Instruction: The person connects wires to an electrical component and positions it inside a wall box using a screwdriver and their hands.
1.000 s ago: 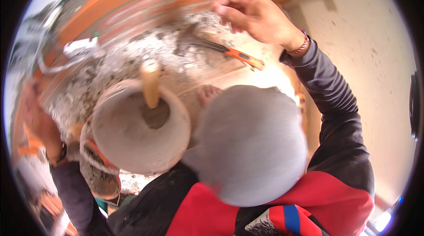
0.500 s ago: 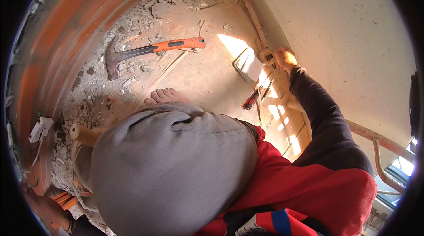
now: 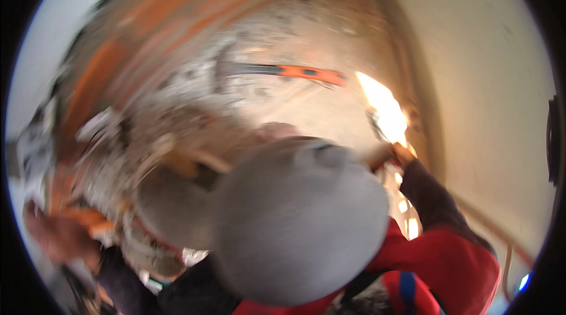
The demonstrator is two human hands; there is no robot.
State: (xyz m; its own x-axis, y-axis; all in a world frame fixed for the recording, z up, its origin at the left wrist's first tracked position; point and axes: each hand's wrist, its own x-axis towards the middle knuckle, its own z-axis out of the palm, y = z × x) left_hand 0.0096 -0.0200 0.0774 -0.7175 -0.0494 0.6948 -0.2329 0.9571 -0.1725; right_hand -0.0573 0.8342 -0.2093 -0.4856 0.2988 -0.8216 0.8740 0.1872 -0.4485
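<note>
The whole view is smeared by motion. My right hand [image 3: 404,154] is low over the floor by the pale wall, at the lower end of a bright sun patch. A dark, blurred shape [image 3: 380,158] lies against its fingers; whether it is held cannot be told. My left hand [image 3: 62,235] is at the far left, beside blurred orange pieces [image 3: 88,219] near the brick wall; its fingers are too smeared to read. A hammer [image 3: 283,71] with an orange and black handle lies on the floor ahead, apart from both hands.
Brick wall [image 3: 127,49] stands on the left, pale wall [image 3: 483,79] on the right. Rubble [image 3: 194,79] covers the floor along the bricks. A rounded grey container-like shape [image 3: 168,206] with a wooden handle [image 3: 181,163] is beside my grey-trousered knee [image 3: 300,220]. A metal rail [image 3: 489,226] is at lower right.
My right hand has left the ring-shaped roll by the wall and come down nearer my knee. My left hand has risen further into view. The whole view has shifted and blurred.
</note>
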